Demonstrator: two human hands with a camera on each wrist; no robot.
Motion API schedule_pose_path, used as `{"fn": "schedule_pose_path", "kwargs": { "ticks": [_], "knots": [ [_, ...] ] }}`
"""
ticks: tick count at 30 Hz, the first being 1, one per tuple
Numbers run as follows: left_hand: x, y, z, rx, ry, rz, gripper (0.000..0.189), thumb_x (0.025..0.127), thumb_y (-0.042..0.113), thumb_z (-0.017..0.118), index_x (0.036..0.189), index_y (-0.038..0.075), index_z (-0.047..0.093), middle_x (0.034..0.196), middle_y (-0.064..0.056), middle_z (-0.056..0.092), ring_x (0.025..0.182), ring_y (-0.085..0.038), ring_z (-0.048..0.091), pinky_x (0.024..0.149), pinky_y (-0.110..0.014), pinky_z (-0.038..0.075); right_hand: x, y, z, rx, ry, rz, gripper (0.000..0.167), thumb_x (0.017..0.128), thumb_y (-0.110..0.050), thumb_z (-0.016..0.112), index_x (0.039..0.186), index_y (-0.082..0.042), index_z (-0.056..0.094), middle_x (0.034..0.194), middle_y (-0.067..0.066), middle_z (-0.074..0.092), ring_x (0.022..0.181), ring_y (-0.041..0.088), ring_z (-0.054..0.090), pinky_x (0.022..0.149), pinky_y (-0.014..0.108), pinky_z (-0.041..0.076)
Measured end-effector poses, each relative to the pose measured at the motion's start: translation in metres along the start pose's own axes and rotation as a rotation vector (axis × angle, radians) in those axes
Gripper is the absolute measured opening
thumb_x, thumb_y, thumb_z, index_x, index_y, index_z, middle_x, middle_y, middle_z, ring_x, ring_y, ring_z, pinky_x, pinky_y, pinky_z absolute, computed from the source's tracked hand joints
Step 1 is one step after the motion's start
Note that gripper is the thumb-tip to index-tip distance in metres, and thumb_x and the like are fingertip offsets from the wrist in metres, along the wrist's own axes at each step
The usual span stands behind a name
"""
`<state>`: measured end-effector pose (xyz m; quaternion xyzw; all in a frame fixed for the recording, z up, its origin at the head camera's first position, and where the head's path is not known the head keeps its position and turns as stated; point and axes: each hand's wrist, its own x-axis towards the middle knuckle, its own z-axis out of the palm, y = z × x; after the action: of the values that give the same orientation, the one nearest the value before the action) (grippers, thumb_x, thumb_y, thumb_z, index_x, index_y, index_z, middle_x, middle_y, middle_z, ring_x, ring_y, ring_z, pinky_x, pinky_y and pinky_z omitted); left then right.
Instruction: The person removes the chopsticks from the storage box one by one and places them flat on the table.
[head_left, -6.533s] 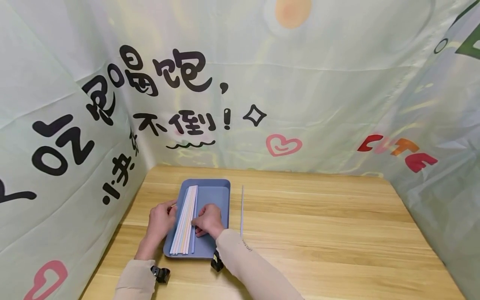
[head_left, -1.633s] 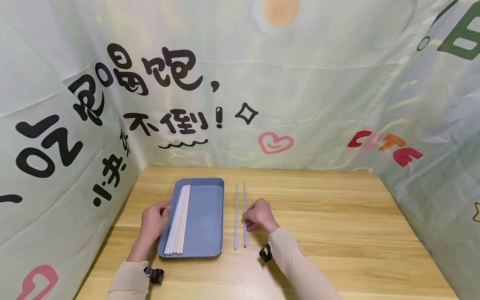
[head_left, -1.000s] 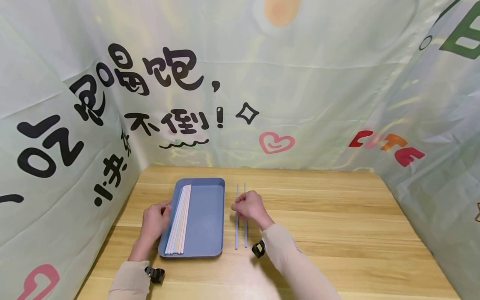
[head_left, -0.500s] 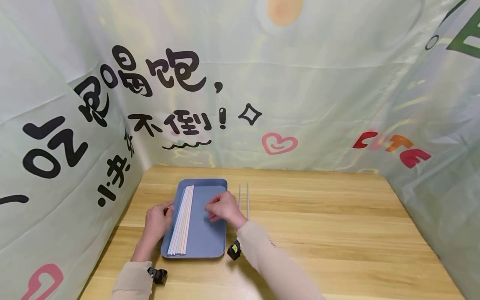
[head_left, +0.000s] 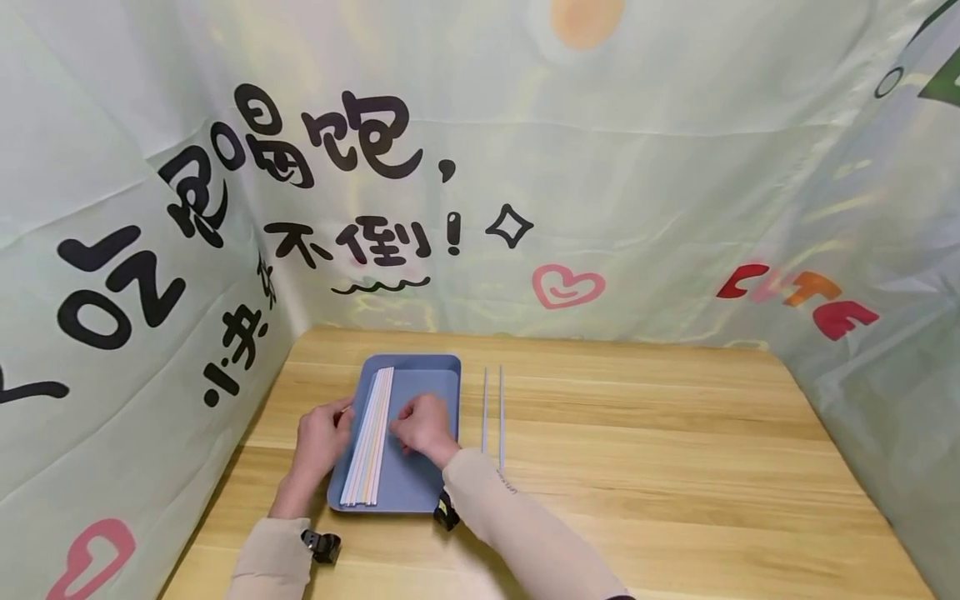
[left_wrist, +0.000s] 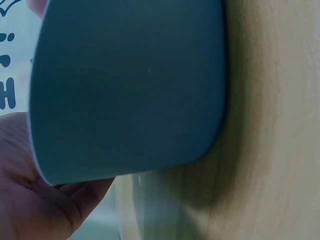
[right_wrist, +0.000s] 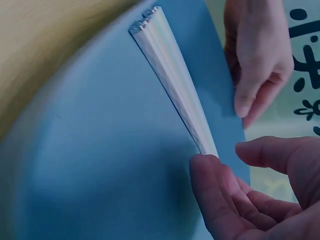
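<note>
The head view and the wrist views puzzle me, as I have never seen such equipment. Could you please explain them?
No machine works here, but a person. The head view looks forward and down from a camera worn on the head; the others come from a small black camera on each wrist. On the wooden table stands a blue tray with a bundle of pale, thin sticks; two bluish sticks lie to its right. The person's left grip, a bare hand, is at the tray's left rim; whether it pinches is unclear. The right grip, also bare, is over the tray near the bundle and holds nothing.
</note>
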<state>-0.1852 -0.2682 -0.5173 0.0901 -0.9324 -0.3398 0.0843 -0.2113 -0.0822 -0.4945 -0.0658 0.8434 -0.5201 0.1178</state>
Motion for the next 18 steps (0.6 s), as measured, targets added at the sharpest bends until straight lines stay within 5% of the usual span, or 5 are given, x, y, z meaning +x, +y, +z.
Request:
{"fn": "schedule_pose_path", "kwargs": {
  "ticks": [7, 18],
  "knots": [
    [0.000, -0.001, 0.000, -0.005, -0.008, -0.009, 0.035, 0.106, 0.010, 0.061, 0.137, -0.005, 0.066, 0.103, -0.022, 0.075, 0.084, -0.025, 0.062, 0.066, -0.028, 0.048, 0.002, 0.003, 0.016, -0.072, 0.014, 0.006, 0.033, 0.085, -0.008, 0.085, 0.060, -0.010, 0.063, 0.042, -0.001, 0.056, 0.033, 0.009, 0.054, 0.040, 0.022, 0.045],
    [-0.001, 0.000, -0.001, -0.004, 0.005, -0.005, 0.034, 0.105, 0.007, 0.061, 0.136, -0.006, 0.067, 0.108, -0.025, 0.076, 0.087, -0.026, 0.064, 0.071, -0.034, 0.052, 0.000, 0.002, 0.026, -0.129, 0.008, 0.002, 0.039, 0.085, -0.009, 0.087, 0.058, -0.012, 0.058, 0.039, -0.002, 0.052, 0.031, 0.010, 0.052, 0.039, 0.022, 0.043]
  ]
}}
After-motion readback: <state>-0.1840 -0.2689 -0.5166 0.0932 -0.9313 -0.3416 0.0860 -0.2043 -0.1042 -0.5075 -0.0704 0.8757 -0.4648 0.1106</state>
